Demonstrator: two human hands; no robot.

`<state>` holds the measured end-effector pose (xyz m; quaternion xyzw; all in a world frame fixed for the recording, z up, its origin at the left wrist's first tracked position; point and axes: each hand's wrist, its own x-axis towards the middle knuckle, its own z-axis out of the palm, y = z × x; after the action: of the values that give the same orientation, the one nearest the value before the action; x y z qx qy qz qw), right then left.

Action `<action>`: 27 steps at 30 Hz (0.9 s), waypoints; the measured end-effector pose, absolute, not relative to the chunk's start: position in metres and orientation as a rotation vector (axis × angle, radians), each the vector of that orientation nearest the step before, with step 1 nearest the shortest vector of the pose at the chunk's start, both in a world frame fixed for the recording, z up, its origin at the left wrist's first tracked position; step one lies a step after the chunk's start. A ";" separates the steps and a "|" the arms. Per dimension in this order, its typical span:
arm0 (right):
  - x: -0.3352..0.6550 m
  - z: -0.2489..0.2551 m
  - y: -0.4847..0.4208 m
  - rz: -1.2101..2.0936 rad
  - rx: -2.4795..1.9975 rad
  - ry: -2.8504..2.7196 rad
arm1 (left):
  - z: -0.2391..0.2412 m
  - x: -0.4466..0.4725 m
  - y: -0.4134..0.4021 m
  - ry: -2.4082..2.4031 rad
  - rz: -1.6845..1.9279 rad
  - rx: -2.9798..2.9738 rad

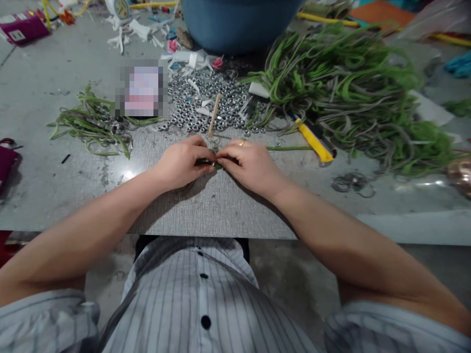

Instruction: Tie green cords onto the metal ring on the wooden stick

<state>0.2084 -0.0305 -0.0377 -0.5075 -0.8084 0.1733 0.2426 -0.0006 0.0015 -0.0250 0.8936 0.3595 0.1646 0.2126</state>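
- The work looks partway along: a small bundle (88, 125) of green cords lies at the left, while a larger heap (353, 88) of cords and many loose metal rings (184, 113) lie on the desk (206, 211).
- The left hand (182, 164) and right hand (253, 164) pinch a small green piece (218, 167) between their fingertips, just in front of the wooden stick (214, 115).
- Fingers cover most of that piece, so its own progress cannot be told.

Counted two hands (255, 164), two heaps of cord (353, 93), one stick (215, 113), one cutter (314, 139), one tub (241, 22). Lost count of metal rings (180, 113).
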 end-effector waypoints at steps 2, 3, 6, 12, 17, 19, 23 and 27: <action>0.208 -0.036 -0.033 0.433 -1.407 -2.256 | -0.027 -0.001 0.002 0.989 0.479 2.486; 0.207 -0.035 -0.034 0.417 -1.418 -2.278 | -0.028 -0.001 0.002 0.985 0.490 2.490; 0.206 -0.032 -0.037 0.397 -1.460 -2.327 | -0.028 -0.002 0.002 0.978 0.506 2.493; 0.205 -0.030 -0.035 0.401 -1.489 -2.331 | -0.026 0.000 0.000 1.005 0.492 2.487; 0.207 -0.032 -0.033 0.430 -1.444 -2.306 | -0.029 0.001 0.001 1.036 0.496 2.516; 0.207 -0.032 -0.033 0.437 -1.443 -2.309 | -0.028 0.001 0.001 1.044 0.475 2.517; 0.204 -0.031 -0.033 0.392 -1.488 -2.335 | -0.025 0.002 0.000 1.074 0.435 2.502; 0.201 -0.032 -0.034 0.336 -1.523 -2.368 | -0.024 0.003 -0.001 1.093 0.414 2.507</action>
<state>0.2013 -0.0338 -0.0318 -0.5309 -0.8253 0.1169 0.1524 0.0034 -0.0005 -0.0245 0.8904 0.3881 0.1470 0.1868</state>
